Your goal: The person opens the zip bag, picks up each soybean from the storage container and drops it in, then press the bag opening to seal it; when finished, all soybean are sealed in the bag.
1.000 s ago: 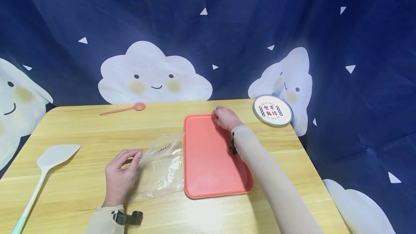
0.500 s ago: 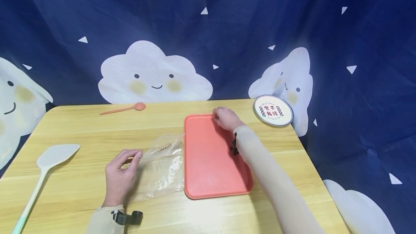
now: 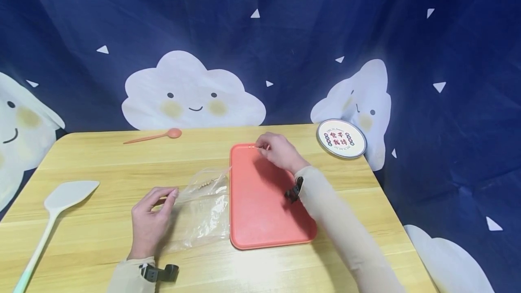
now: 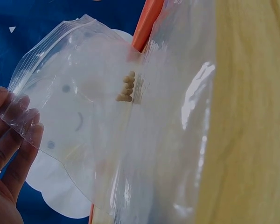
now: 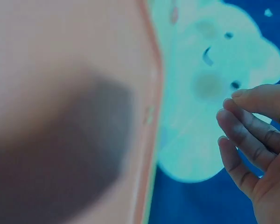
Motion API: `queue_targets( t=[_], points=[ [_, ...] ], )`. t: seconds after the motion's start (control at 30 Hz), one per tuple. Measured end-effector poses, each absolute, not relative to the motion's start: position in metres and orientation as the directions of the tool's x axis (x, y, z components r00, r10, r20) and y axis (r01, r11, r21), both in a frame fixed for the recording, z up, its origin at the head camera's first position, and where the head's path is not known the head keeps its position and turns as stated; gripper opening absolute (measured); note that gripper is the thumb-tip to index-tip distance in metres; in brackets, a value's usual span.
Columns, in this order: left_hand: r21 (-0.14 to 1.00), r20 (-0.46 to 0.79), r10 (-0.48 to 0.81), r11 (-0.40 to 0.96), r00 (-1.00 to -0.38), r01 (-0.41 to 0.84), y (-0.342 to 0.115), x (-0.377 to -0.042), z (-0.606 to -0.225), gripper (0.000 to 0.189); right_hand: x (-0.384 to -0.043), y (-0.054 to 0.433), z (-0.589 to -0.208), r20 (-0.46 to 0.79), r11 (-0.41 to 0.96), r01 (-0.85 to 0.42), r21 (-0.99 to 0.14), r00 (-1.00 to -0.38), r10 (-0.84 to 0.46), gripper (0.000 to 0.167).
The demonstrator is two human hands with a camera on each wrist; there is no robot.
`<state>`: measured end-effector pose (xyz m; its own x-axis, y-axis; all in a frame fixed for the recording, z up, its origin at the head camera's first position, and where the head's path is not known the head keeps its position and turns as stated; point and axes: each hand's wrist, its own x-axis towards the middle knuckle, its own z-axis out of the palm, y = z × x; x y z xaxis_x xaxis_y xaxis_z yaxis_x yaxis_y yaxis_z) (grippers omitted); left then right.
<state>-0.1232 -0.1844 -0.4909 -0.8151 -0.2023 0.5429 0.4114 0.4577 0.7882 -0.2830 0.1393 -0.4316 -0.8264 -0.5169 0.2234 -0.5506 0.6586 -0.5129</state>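
My left hand (image 3: 152, 218) pinches the edge of a clear zip bag (image 3: 205, 216), which lies on the table against the left side of a red tray (image 3: 270, 202). Several small round beige beads (image 4: 127, 87) show through the bag in the left wrist view. Over the tray's far edge is my right hand (image 3: 281, 152). In the right wrist view its fingers (image 5: 245, 133) are loosely bent with the thumb near the index fingertip, and nothing shows between them. A few tiny pale beads (image 3: 251, 147) sit along the tray's far edge, right by these fingertips.
A white spatula (image 3: 67, 197) with a pale green handle lies at the left of the table. Toward the back is a small red spoon (image 3: 174, 133). A round plate (image 3: 341, 138) with red lettering sits at the back right corner, before a dark blue cloud-print curtain (image 3: 293, 35).
My right hand has shifted left along the tray's far edge, from near its far right corner toward the pale beads, and its fingers have lifted a little. The left hand and bag stay put.
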Motion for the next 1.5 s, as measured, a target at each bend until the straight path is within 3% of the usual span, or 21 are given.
queue_targets(
  t=[0.37, 0.57, 1.07, 1.23, 1.37, 1.5],
  points=[
    [0.781, 0.551, -0.201, 0.466, -0.810, 0.416, -0.181, -0.123, -0.486, 0.015, -0.239, 0.104, -0.427, 0.261, 0.419, -0.495, -0.761, -0.825, -0.502, 0.010],
    [0.778, 0.561, -0.194, 0.455, -0.804, 0.433, -0.170, -0.116, -0.464, 0.012, -0.223, 0.084, -0.437, 0.296, 0.279, -0.484, -0.830, -0.805, -0.514, 0.010],
    [0.771, 0.577, -0.185, 0.447, -0.796, 0.454, -0.168, -0.114, -0.458, 0.013, -0.209, 0.041, -0.446, 0.318, 0.352, -0.641, -0.682, -0.693, -0.647, 0.011],
    [0.771, 0.563, -0.185, 0.468, -0.805, 0.431, -0.171, -0.115, -0.460, 0.012, -0.209, 0.038, -0.447, 0.304, 0.389, -0.656, -0.647, -0.689, -0.658, 0.015],
    [0.772, 0.561, -0.185, 0.468, -0.807, 0.430, -0.179, -0.121, -0.479, 0.014, -0.209, 0.044, -0.442, 0.300, 0.380, -0.626, -0.681, -0.711, -0.636, 0.019],
    [0.777, 0.560, -0.188, 0.458, -0.807, 0.432, -0.176, -0.119, -0.473, 0.013, -0.216, 0.055, -0.440, 0.326, 0.342, -0.601, -0.722, -0.732, -0.599, 0.018]
  ],
)
